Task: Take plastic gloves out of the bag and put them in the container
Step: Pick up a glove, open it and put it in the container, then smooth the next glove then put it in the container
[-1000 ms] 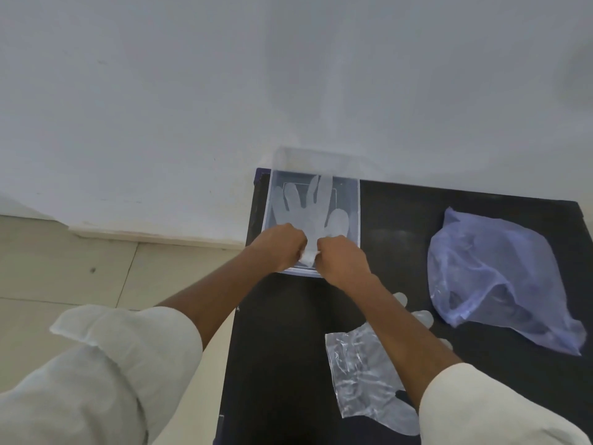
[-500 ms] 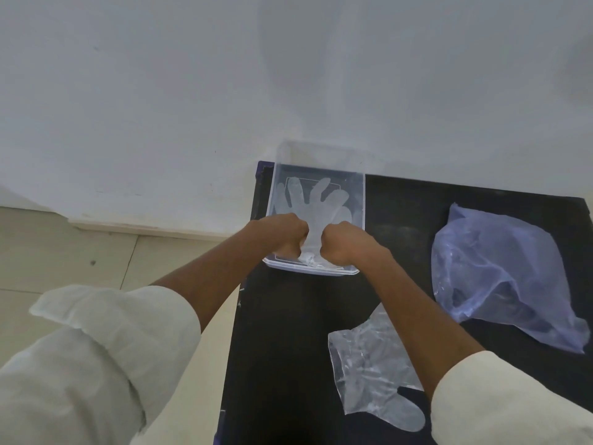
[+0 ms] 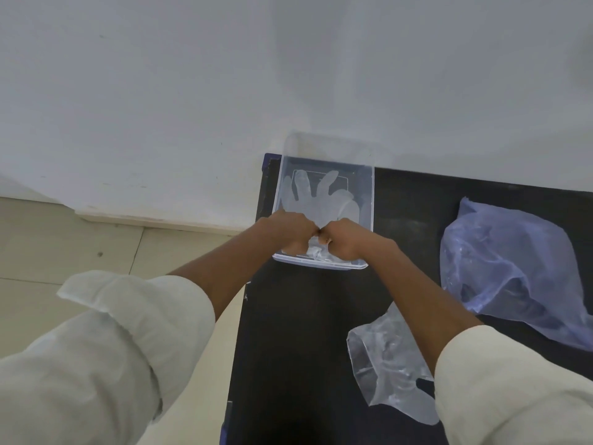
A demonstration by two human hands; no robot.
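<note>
A clear plastic container (image 3: 372, 187) stands at the table's far left corner, against the wall. A see-through plastic glove (image 3: 317, 197) lies flat inside it, fingers pointing away from me. My left hand (image 3: 288, 231) and my right hand (image 3: 345, 239) are both inside the container's near end, fists side by side, pinching the glove's crumpled cuff. A second clear glove (image 3: 382, 358) lies on the table under my right forearm. The bluish plastic bag (image 3: 510, 268) sits crumpled at the right.
The black table (image 3: 305, 332) ends at its left edge next to my left arm, with tiled floor (image 3: 64, 252) beyond. A white wall (image 3: 288, 75) rises directly behind the container.
Both hands moved forward into the container's near end, pushing the glove's cuff down inside. The glove's fingers now lie deeper toward the far wall.
</note>
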